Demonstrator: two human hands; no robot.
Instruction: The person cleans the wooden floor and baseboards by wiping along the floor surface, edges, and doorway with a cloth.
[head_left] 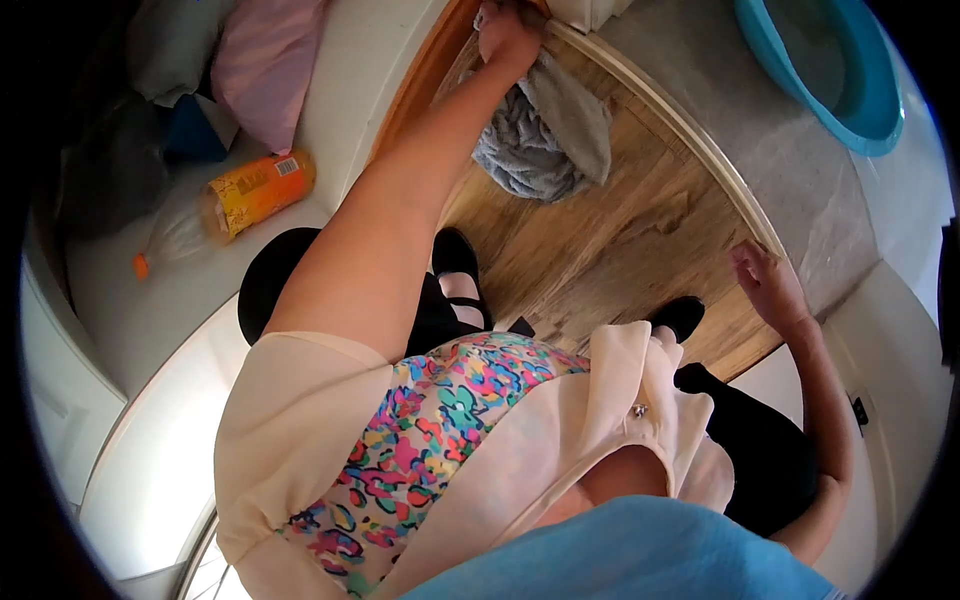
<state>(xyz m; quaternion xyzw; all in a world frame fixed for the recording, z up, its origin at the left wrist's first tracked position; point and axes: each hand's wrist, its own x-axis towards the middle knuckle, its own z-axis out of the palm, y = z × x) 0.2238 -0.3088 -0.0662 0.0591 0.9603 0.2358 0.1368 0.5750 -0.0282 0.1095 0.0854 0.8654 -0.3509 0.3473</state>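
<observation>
My left hand (508,38) reaches far forward to the corner by the wooden door frame, its fingers closed on a grey cloth (545,130). Most of the cloth hangs in a bunched, fluffy heap below the wrist, over the wood-look floor (600,235). A small part of it shows beside the fingers at the frame. Out to the right, my right hand (772,288) hovers near the curved floor strip (690,120). Its fingers are curled in, and nothing shows in them.
A blue basin (875,125) stands on grey tiles at the upper right. On the left, an orange-labelled bottle (262,192) lies on a white surface near a pink bag (268,70). My black shoes (680,318) are on the floor.
</observation>
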